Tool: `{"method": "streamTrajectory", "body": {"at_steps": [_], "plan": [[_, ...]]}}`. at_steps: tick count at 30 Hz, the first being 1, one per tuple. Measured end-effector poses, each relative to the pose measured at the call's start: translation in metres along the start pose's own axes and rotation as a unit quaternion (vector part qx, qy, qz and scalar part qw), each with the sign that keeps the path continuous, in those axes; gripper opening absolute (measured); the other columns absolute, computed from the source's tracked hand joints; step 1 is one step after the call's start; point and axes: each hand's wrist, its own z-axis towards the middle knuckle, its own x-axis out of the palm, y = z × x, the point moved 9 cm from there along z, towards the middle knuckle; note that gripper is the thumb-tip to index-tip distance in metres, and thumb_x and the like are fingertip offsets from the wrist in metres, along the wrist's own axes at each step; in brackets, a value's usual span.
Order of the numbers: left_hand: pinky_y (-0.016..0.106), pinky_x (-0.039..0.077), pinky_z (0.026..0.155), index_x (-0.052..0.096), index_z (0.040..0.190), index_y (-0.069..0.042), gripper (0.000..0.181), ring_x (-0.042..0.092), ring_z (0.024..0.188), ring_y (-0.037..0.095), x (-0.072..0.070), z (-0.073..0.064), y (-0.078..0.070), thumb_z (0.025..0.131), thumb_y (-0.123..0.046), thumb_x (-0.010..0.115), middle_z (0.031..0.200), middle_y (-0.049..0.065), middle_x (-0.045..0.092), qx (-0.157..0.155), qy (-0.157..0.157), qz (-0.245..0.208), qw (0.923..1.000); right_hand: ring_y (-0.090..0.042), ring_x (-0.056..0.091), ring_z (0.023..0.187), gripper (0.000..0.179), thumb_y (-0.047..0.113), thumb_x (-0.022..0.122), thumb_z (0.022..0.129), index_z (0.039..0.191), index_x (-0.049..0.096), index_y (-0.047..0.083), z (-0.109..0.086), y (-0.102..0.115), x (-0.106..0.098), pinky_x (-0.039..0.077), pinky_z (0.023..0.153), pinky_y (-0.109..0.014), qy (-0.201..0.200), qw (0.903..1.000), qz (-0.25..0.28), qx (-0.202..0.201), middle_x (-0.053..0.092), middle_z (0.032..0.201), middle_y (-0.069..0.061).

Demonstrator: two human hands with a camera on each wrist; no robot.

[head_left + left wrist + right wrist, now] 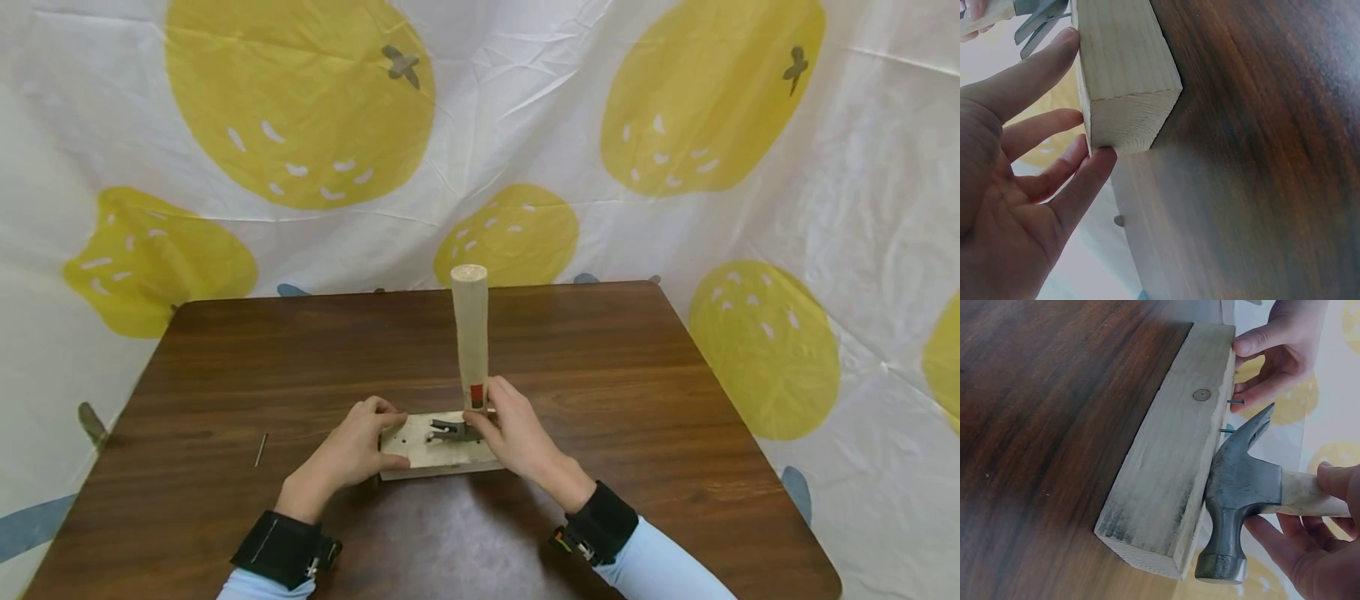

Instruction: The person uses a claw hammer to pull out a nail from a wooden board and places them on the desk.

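Observation:
A claw hammer [471, 333] stands with its wooden handle upright and its metal head low over a pale wooden block [442, 454]. My right hand [521, 429] grips the handle just above the head, thumb on the near side. The claw points left, toward two nails [1235, 401] that stick up from the block's top in the right wrist view. My left hand [352, 442] touches the block's left end with spread fingers. In the left wrist view its thumb [1054, 59] rests on the top edge, and a fingertip [1107, 156] meets the end face's corner.
A loose nail [261, 450] lies on the brown wooden table [600, 358], left of my left hand. Behind the table hangs a white cloth [517, 100] printed with yellow fruit. A round knot [1201, 394] marks the block's side.

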Motion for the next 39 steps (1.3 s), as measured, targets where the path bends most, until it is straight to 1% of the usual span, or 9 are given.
{"method": "streamTrajectory", "body": {"at_steps": [8,11,15,18,22,26,28,35,39], "plan": [[0.052,0.049,0.092,0.065,0.136,0.001,0.07,0.051,0.118,0.037,0.001,0.0002,0.0005,0.079,-0.029,0.092,0.125,0.016,0.054,-0.001,0.001,-0.003,1.0,-0.019,0.066,0.093,0.023,0.005,0.073,0.096,0.114,0.059,0.002,-0.0023,-0.0033,-0.0011,0.059,0.073,-0.029,0.0,0.9994,-0.02,0.028,0.06,0.105,-0.008],[0.052,0.049,0.092,0.065,0.136,0.001,0.07,0.051,0.119,0.037,0.0006,0.0004,0.001,0.079,-0.029,0.092,0.125,0.016,0.054,-0.001,0.0,-0.001,1.0,-0.019,0.065,0.093,0.025,0.006,0.074,0.096,0.115,0.059,0.002,-0.0023,-0.0031,-0.0016,0.058,0.071,-0.027,-0.002,0.9995,-0.016,0.027,0.06,0.104,-0.008],[0.052,0.049,0.092,0.065,0.136,0.001,0.07,0.051,0.119,0.037,0.0008,0.0006,0.0017,0.079,-0.029,0.091,0.125,0.015,0.054,-0.004,0.003,-0.001,1.0,-0.021,0.066,0.09,0.023,0.003,0.074,0.095,0.113,0.059,0.001,-0.0024,-0.0018,-0.0031,0.058,0.07,-0.025,-0.015,0.9998,-0.01,0.013,0.06,0.101,-0.009],[0.052,0.049,0.092,0.064,0.137,0.001,0.07,0.05,0.119,0.037,0.0019,0.0007,0.0023,0.08,-0.03,0.091,0.126,0.015,0.054,-0.006,0.006,-0.001,1.0,-0.023,0.066,0.09,0.021,0.001,0.073,0.095,0.111,0.059,0.002,-0.003,-0.0019,-0.0041,0.058,0.071,-0.025,-0.021,0.9997,0.003,0.014,0.061,0.101,-0.009],[0.052,0.05,0.091,0.063,0.138,0.0,0.071,0.05,0.12,0.037,0.003,0.0014,0.0035,0.08,-0.03,0.091,0.127,0.016,0.053,-0.012,0.008,0.001,0.9999,-0.025,0.067,0.094,0.02,0.003,0.07,0.097,0.113,0.058,0.002,-0.0044,-0.0061,-0.0043,0.059,0.073,-0.028,-0.019,0.9987,0.028,0.039,0.061,0.104,-0.01],[0.052,0.05,0.091,0.064,0.138,0.0,0.07,0.05,0.12,0.037,0.0026,0.0017,0.0029,0.08,-0.03,0.091,0.127,0.016,0.054,-0.013,0.009,0.003,0.9999,-0.026,0.067,0.098,0.02,0.005,0.068,0.099,0.116,0.058,0.001,-0.0055,-0.0098,-0.0048,0.059,0.075,-0.029,-0.017,0.9974,0.033,0.061,0.061,0.107,-0.009],[0.052,0.05,0.091,0.064,0.137,0.0,0.07,0.05,0.12,0.037,0.0026,0.0019,0.0025,0.08,-0.029,0.091,0.127,0.016,0.054,-0.012,0.009,0.003,0.9999,-0.026,0.067,0.098,0.021,0.005,0.068,0.099,0.117,0.058,0.001,-0.0063,-0.01,-0.0056,0.059,0.074,-0.029,-0.02,0.9971,0.035,0.065,0.062,0.108,-0.009],[0.051,0.05,0.091,0.063,0.138,0.0,0.07,0.05,0.12,0.037,0.0033,0.0015,0.0016,0.08,-0.029,0.091,0.128,0.016,0.053,-0.017,0.013,0.002,0.9998,-0.026,0.067,0.099,0.02,0.004,0.069,0.099,0.116,0.058,0.004,-0.0082,-0.0091,-0.0059,0.059,0.074,-0.028,-0.022,0.9973,0.043,0.055,0.062,0.109,-0.008],[0.051,0.05,0.091,0.063,0.138,0.0,0.07,0.051,0.12,0.037,0.0036,0.0006,0.0009,0.08,-0.028,0.091,0.128,0.016,0.053,-0.022,0.011,-0.004,0.9997,-0.023,0.067,0.099,0.02,0.006,0.069,0.099,0.116,0.058,0.005,-0.0087,-0.0094,-0.0064,0.059,0.075,-0.028,-0.024,0.9977,0.041,0.049,0.062,0.109,-0.007]]}}
